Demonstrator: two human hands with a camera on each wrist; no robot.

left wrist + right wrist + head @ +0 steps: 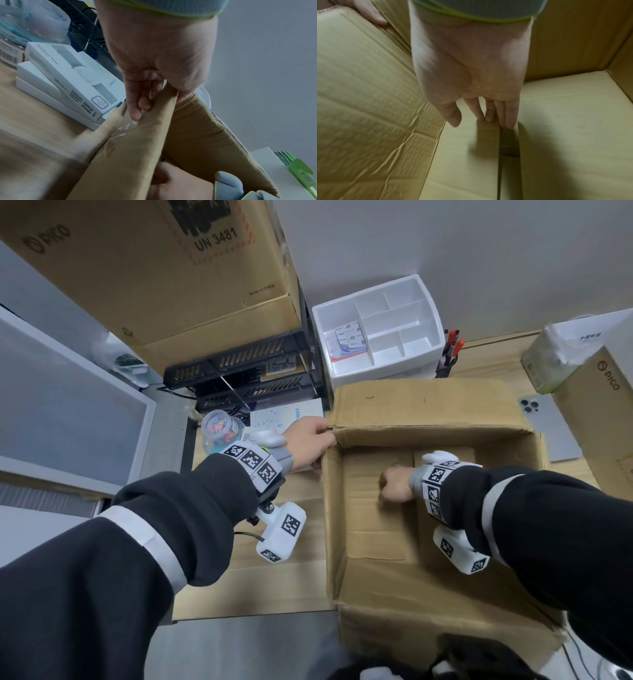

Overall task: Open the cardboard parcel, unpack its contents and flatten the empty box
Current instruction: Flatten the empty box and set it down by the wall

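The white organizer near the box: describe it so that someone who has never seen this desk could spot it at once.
Start at the big open box in the middle of the desk. Against the wall just beyond its far flap stands the organizer, between a black wire rack on its left and a pen holder on its right. It alone is white with open-topped compartments, one holding small printed packets.

**Dark sleeves, tagged wrist bands**

The person wore a black top; each sleeve (178, 508) carried a pale grey band across the forearm. Around each wrist sat a white band (253, 462) of square black-and-white code tags, over a grey knit cuff (171, 8) edged in yellow-green. A white camera block (282, 534) with the same tags hung under each wrist; the left one had a black bracket, a screw and a thin black cable.
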